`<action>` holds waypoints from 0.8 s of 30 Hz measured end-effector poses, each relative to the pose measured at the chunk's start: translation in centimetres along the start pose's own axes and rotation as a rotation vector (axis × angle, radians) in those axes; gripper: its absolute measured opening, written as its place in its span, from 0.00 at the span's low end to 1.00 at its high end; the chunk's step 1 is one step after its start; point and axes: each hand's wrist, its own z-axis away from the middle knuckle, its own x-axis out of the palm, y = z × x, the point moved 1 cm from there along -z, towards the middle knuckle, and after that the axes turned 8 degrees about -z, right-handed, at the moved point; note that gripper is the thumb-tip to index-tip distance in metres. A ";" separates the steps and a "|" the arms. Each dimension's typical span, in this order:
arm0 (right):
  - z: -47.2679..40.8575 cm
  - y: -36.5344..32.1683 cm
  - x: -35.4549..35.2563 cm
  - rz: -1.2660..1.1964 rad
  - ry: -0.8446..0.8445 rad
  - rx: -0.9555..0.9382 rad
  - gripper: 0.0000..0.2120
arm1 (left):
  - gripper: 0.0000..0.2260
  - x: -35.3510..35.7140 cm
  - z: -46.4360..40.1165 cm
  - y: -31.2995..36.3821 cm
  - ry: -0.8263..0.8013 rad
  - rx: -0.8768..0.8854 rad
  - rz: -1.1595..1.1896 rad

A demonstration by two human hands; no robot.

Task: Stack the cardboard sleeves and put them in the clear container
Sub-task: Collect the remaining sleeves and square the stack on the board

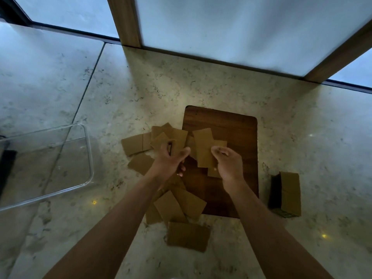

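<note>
While scattered flat and tan, cardboard sleeves (182,202) overlap one wooden board (231,125).

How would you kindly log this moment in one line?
left hand: gathering cardboard sleeves | right hand: pinching sleeve | clear container: empty

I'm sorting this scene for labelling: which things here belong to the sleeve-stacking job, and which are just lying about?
Belongs to the job:
flat brown cardboard sleeves, scattered on the floor
clear plastic container, empty
left hand
right hand

Just lying about:
dark wooden board
small brown cardboard box
marble floor
</note>
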 end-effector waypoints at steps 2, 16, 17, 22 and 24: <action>0.9 0.8 0.7 -0.006 -0.179 0.011 0.10 | 0.16 1.0 -0.1 0.2 -0.021 -0.024 -0.049; -1.2 1.4 -1.6 0.128 0.320 -0.076 0.15 | 0.17 0.5 -0.5 -0.5 0.041 -0.053 0.236; -0.8 1.1 -1.2 0.036 0.222 -0.053 0.14 | 0.19 0.8 -0.5 -0.2 0.022 -0.025 0.162; 0.2 0.4 2.5 0.105 -0.105 -0.180 0.13 | 0.06 1.4 -0.6 0.4 0.000 -0.060 0.071; -1.4 0.6 2.9 0.516 0.046 -0.403 0.19 | 0.08 0.8 -0.5 0.2 -0.003 -0.133 0.255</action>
